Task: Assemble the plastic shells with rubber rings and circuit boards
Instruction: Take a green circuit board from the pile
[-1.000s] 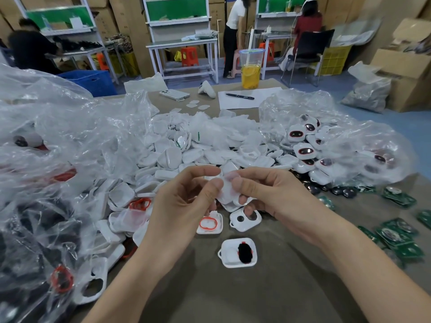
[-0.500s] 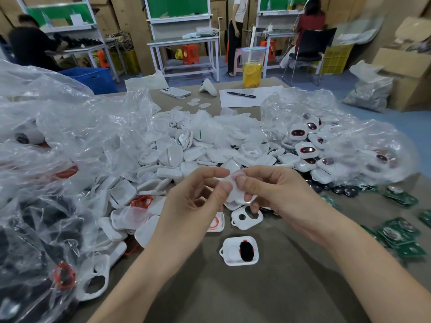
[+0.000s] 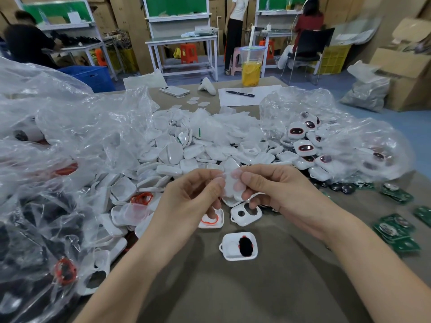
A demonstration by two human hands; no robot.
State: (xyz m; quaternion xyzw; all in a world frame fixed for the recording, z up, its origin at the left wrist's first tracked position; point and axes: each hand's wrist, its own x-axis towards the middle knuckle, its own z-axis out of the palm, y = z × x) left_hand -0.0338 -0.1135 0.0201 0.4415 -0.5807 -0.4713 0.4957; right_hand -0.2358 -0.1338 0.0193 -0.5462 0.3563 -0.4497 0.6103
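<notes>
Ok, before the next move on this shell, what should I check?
1. Grip: left hand and right hand both pinch the small whitish plastic piece: ok.
2. Piece's orientation: cannot tell, fingers cover it.
3. Seating of the red rubber ring in the white square shell below the left hand: cannot tell, partly hidden.
4. Nearby: white shell with black oval insert lies open side up, apart from the others: ok.
5. Supply: green circuit boards lie at the right: ok.
</notes>
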